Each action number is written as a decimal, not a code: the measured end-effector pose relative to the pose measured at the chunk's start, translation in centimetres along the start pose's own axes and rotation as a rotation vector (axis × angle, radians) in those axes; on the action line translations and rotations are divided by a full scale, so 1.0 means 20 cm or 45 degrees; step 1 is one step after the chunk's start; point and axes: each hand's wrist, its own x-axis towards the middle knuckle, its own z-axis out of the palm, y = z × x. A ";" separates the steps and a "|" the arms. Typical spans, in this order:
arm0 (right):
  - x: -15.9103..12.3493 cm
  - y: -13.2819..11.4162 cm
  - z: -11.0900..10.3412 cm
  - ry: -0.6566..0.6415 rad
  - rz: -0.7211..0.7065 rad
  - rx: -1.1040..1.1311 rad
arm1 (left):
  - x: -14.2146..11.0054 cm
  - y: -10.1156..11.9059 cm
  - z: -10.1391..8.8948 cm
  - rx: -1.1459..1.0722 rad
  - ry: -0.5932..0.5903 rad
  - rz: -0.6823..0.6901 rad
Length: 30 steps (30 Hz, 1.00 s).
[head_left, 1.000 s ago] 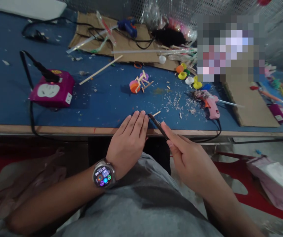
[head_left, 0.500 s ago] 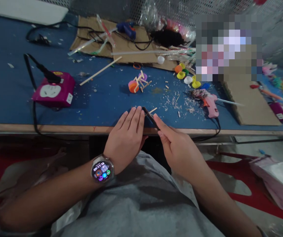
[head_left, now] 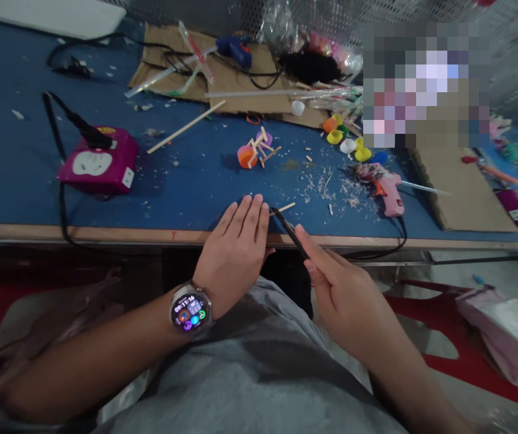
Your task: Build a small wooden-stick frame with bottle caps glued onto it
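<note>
Wooden stick (head_left: 287, 208), short and pale: lies near the front edge of the blue bench (head_left: 186, 208), its near end covered by or close beside the left hand's fingertips, its far end bare. Bench: long, littered at the back and right. Cardboard, two lots: a brown sheet (head_left: 471, 202) at the right; torn flat pieces (head_left: 252, 105) along the back, under a blue glue gun (head_left: 236, 51), its cord and clear plastic strips. Left hand (head_left: 231, 256): palm down, fingers extended and laid together over the bench edge; grip underneath hidden. Right hand (head_left: 344, 289): fingers closed on a slim black cutter (head_left: 291, 234), its tip at the stick beside the left hand; whether it touches cannot be told. Socket box (head_left: 120, 166), purple, black plug in its top: well to the left. Glue gun (head_left: 392, 196), pink, on its side, right of the stick, its cord running over the front edge. Long stick (head_left: 186, 127), loose, behind and left of the hands. Small stick frame (head_left: 263, 147), leaning on an orange cup (head_left: 246, 158), directly beyond the left hand. Little cups (head_left: 334, 138), yellow, white and orange, clustered behind the pink gun. Shavings (head_left: 317, 184): scattered between stick and pink gun.
</note>
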 end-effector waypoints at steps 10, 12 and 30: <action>0.00 0.00 -0.03 -0.014 0.016 0.000 | 0.00 0.00 0.00 0.027 0.038 0.019; 0.02 0.00 -0.03 -0.008 0.000 0.020 | 0.00 -0.01 0.00 0.018 0.044 0.021; 0.13 -0.01 0.05 0.046 -0.019 0.016 | 0.00 0.00 0.01 0.014 0.026 0.005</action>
